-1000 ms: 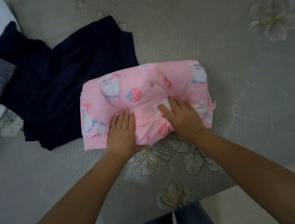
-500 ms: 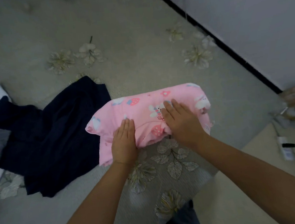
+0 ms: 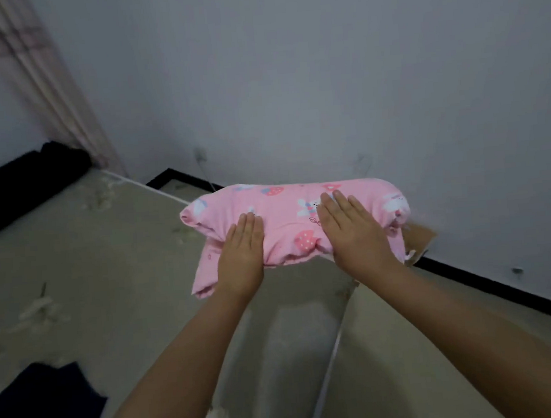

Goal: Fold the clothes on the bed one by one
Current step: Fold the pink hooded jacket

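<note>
**Clerk:** Item one, the grip?

**Keeper:** Left hand (image 3: 241, 257): fingers straight and close together, laid flat on top of the pink garment (image 3: 288, 222). Right hand (image 3: 352, 232): likewise, fingers straight and slightly spread, palm down on the same bundle. The thumbs go under the near edge and are hidden, so whether they pinch the cloth from below cannot be told.

**Clerk:** Item two, the garment itself?

**Keeper:** One folded pink piece, printed with strawberries and small white rabbits. It sits at the centre of the view, raised off the bed (image 3: 115, 287) and carried between both hands. Its left corner droops toward 7 o'clock, below the left hand; its right end bunches into a roll at 3 o'clock of the right hand.

**Clerk:** Item three, surroundings?

**Keeper:** Bed with a pale grey cover, faint flower pattern, running from 9 o'clock down to 6 o'clock. One dark navy garment (image 3: 43, 412) lying on it at 7 o'clock, well apart from the pink one. A black bolster-like shape (image 3: 18, 189) at 9 o'clock, by the far bed edge. A pinkish curtain (image 3: 42, 72) at 11 o'clock. A plain grey wall (image 3: 323, 73) from 12 to 3 o'clock, with a black skirting strip (image 3: 505, 293) along its foot. A brown cardboard corner (image 3: 421, 238) showing just behind the garment's right end.
</note>
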`<state>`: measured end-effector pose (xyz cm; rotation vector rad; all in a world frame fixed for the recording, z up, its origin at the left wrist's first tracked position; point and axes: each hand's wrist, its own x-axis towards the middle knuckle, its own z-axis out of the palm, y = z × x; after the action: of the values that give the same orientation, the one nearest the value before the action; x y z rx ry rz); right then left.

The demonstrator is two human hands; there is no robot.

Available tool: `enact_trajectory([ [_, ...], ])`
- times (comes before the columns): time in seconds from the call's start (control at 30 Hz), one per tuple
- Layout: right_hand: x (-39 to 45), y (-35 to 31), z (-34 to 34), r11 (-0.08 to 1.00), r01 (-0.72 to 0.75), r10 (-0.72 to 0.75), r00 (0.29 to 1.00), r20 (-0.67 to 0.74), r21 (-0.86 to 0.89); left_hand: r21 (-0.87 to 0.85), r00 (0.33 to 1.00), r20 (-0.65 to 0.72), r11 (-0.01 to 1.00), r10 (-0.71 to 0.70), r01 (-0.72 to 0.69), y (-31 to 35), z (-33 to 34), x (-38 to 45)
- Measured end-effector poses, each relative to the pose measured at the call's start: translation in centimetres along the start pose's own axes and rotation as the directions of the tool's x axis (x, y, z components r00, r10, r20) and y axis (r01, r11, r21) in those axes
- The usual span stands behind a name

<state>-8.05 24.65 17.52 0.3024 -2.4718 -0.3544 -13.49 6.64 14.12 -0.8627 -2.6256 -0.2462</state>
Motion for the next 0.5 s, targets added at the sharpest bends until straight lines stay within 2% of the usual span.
enact_trajectory([
  [0.07,-0.3,5.6,-1.7,0.996,-0.063,0.059,0.996,-0.06,-0.06,0.035,0.992,-0.096,0.996,0.088,-0.085,3.9,-1.1,4.5],
  [0.23,-1.6,18.6,-4.7,0.983,-0.135,0.111,0.977,-0.184,-0.125,0.11,0.96,-0.2,0.978,0.196,-0.177,14.0,-3.0,14.4],
  [0.37,-1.8,28.0,-6.4,0.967,-0.188,0.141,0.956,-0.256,-0.17,0.163,0.939,-0.264,0.97,0.221,-0.182,20.8,-4.7,21.5],
  [0.5,-0.8,34.7,-6.4,0.957,-0.229,0.164,0.933,-0.32,-0.177,0.195,0.925,-0.298,0.963,0.237,-0.185,24.8,-5.8,27.7],
])
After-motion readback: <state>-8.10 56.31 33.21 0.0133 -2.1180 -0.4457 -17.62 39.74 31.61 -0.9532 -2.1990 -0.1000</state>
